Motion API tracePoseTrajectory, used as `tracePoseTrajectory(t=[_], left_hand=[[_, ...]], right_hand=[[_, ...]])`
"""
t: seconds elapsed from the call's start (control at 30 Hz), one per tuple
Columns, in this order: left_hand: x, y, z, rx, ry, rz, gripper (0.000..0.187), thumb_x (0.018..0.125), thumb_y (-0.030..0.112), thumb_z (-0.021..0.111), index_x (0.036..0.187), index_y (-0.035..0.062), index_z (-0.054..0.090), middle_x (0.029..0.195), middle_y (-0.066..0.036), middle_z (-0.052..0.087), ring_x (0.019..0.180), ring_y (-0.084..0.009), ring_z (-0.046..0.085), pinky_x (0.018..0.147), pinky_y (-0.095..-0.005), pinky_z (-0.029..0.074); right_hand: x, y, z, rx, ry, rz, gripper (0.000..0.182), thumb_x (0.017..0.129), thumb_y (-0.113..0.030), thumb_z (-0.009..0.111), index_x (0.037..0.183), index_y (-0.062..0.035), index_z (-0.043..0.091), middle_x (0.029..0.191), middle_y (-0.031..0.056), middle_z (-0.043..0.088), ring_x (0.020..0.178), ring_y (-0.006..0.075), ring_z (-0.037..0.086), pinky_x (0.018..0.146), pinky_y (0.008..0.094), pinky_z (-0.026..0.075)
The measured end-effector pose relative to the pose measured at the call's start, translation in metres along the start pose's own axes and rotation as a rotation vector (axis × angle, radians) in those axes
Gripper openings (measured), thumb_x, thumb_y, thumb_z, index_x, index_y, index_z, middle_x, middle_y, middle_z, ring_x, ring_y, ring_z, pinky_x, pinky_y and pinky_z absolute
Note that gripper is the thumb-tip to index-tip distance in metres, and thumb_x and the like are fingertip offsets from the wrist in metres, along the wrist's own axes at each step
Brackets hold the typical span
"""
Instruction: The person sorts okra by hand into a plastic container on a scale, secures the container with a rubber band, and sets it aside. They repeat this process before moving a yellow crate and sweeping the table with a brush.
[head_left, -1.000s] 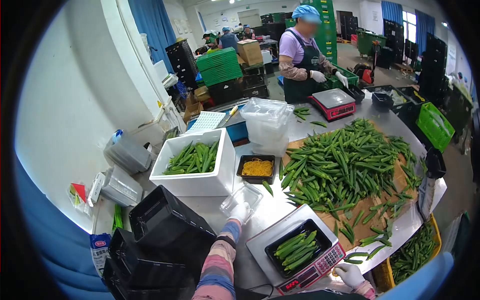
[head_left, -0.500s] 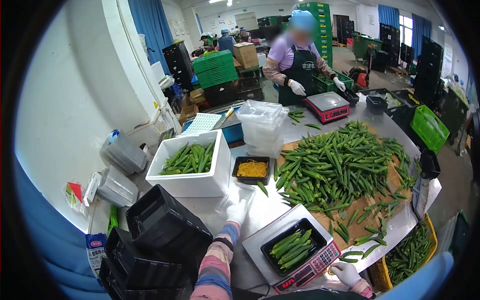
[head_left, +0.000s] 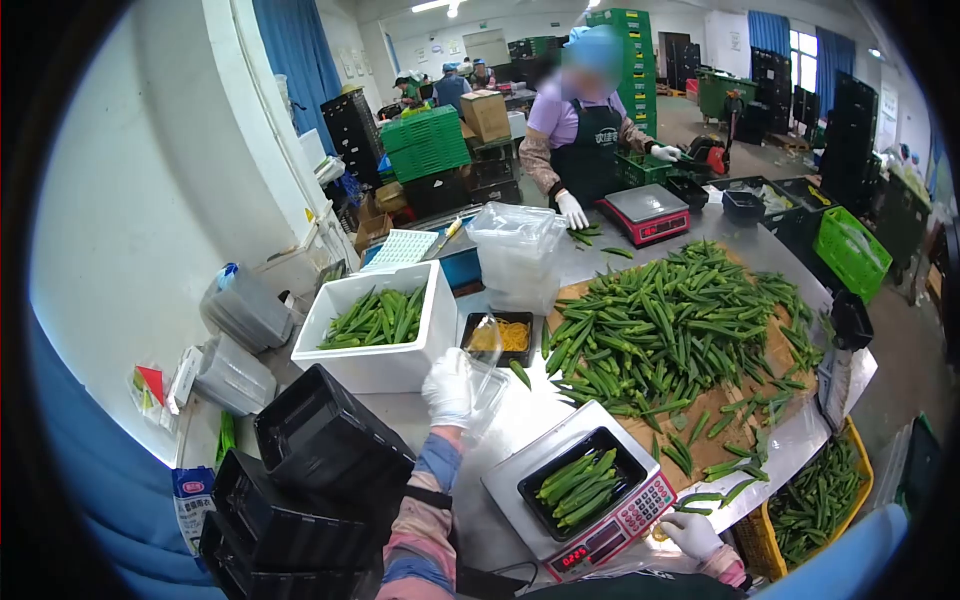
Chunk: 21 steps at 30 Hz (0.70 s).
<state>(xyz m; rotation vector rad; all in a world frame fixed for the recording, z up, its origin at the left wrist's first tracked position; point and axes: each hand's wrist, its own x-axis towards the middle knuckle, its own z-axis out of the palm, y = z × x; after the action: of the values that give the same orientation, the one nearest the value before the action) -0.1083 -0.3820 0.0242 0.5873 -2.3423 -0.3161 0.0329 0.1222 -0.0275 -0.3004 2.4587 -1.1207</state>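
My left hand (head_left: 450, 390), in a white glove, is closed on a clear plastic lid (head_left: 487, 385) and lifts it between the white foam box (head_left: 385, 330) and the scale. A black tray of yellow rubber bands (head_left: 514, 337) lies just beyond the lid. My right hand (head_left: 690, 535), gloved too, rests at the right edge of the scale (head_left: 505, 490), its fingers curled near something small and yellowish that I cannot make out. On the scale sits a black tray holding okra (head_left: 580, 487).
A large okra pile (head_left: 680, 320) covers cardboard at the right. Stacked black trays (head_left: 325, 430) stand at the left, clear containers (head_left: 515, 255) at the back. Across the table, a co-worker (head_left: 585, 130) stands by a red scale (head_left: 645, 215). A yellow crate (head_left: 858, 440) of okra is at the lower right.
My left hand has risen and moved left, tilting the clear lid up. The co-worker's one hand has moved down to loose okra, the other toward a green crate. My right hand has barely moved.
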Motion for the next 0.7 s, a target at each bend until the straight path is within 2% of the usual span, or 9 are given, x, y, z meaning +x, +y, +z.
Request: tracePoseTrajectory(t=[0.07,0.13,0.17,0.3,0.4,0.5,0.6,0.63,0.7], left_hand=[[0.007,0.029,-0.046,-0.163,0.082,-0.054,0.021,0.099,0.029,0.058,0.097,0.0121,0.071,0.087,-0.015,0.07,0.074,-0.0312,0.067,0.067,-0.0426,0.051],[0.007,0.051,-0.086,-0.476,0.118,-0.105,0.019,0.099,0.023,0.062,0.094,0.0068,0.07,0.077,-0.008,0.068,0.064,-0.0197,0.061,0.062,-0.0358,0.049],[0.007,0.066,-0.101,-0.735,0.178,-0.042,0.018,0.1,0.017,0.063,0.089,0.0045,0.069,0.067,0.002,0.06,0.061,-0.0088,0.052,0.056,-0.0268,0.043],[-0.017,0.099,-0.146,-1.196,-0.142,-0.217,0.02,0.1,0.015,0.064,0.082,0.007,0.068,0.065,0.007,0.054,0.059,-0.0014,0.047,0.054,-0.0177,0.035],[-0.061,0.11,-0.136,-1.126,-0.312,-0.035,0.018,0.098,0.015,0.066,0.083,0.0064,0.069,0.068,0.005,0.059,0.06,-0.0016,0.048,0.055,-0.0175,0.037],[-0.104,0.154,-0.15,-1.216,-0.597,-0.115,0.016,0.097,0.017,0.068,0.087,0.0049,0.071,0.076,0.003,0.065,0.061,-0.0013,0.048,0.057,-0.0179,0.038],[-0.135,0.17,-0.149,-1.125,-0.794,-0.2,0.015,0.098,0.018,0.067,0.096,0.0038,0.073,0.081,0.002,0.068,0.062,-0.0013,0.048,0.056,-0.0185,0.038],[-0.14,0.172,-0.151,-1.176,-0.812,-0.279,0.016,0.099,0.018,0.066,0.099,0.0037,0.072,0.081,0.001,0.068,0.062,-0.0014,0.049,0.056,-0.0184,0.038],[-0.153,0.177,-0.155,-1.234,-0.822,-0.379,0.018,0.1,0.018,0.063,0.106,0.0027,0.069,0.081,0.001,0.066,0.063,-0.0026,0.05,0.057,-0.0189,0.04]], right_hand=[[-0.002,-0.005,-0.01,-0.005,0.053,-0.02,0.029,0.093,-0.028,0.067,0.11,-0.0057,0.073,0.094,0.0185,0.074,0.084,0.0323,0.073,0.077,0.036,0.056],[0.002,0.01,-0.016,-0.115,0.143,-0.1,0.027,0.092,-0.024,0.068,0.111,-0.0047,0.073,0.093,0.0185,0.074,0.083,0.0289,0.073,0.076,0.0355,0.056],[0.005,0.01,-0.023,0.005,0.141,-0.092,0.027,0.092,-0.021,0.068,0.111,-0.0023,0.072,0.094,0.018,0.074,0.083,0.0266,0.073,0.077,0.0343,0.056],[0.007,-0.059,-0.065,0.309,0.163,-0.059,0.032,0.096,-0.015,0.064,0.119,0.0075,0.066,0.096,0.0123,0.075,0.087,0.0145,0.071,0.079,0.0271,0.055],[0.016,-0.091,-0.085,0.487,0.208,-0.16,0.039,0.097,-0.014,0.062,0.131,0.0056,0.06,0.105,0.0111,0.073,0.095,0.0156,0.069,0.086,0.0273,0.054],[0.018,-0.111,-0.094,0.906,0.058,-0.37,0.056,0.099,-0.014,0.058,0.149,0.0035,0.04,0.122,0.0165,0.065,0.1,0.0188,0.066,0.082,0.0276,0.053],[0.013,-0.138,-0.098,0.782,-0.084,-0.328,0.06,0.098,-0.011,0.058,0.152,0.0022,0.036,0.124,0.0183,0.063,0.094,0.017,0.066,0.078,0.025,0.052],[0.01,-0.142,-0.1,0.8,-0.147,-0.286,0.064,0.096,-0.008,0.059,0.154,0.0013,0.033,0.115,0.015,0.067,0.08,0.0121,0.065,0.069,0.0223,0.051],[0.018,-0.139,-0.104,0.75,-0.086,-0.274,0.063,0.096,-0.008,0.059,0.153,0.0013,0.034,0.107,0.0123,0.07,0.071,0.0093,0.062,0.063,0.0212,0.049]])
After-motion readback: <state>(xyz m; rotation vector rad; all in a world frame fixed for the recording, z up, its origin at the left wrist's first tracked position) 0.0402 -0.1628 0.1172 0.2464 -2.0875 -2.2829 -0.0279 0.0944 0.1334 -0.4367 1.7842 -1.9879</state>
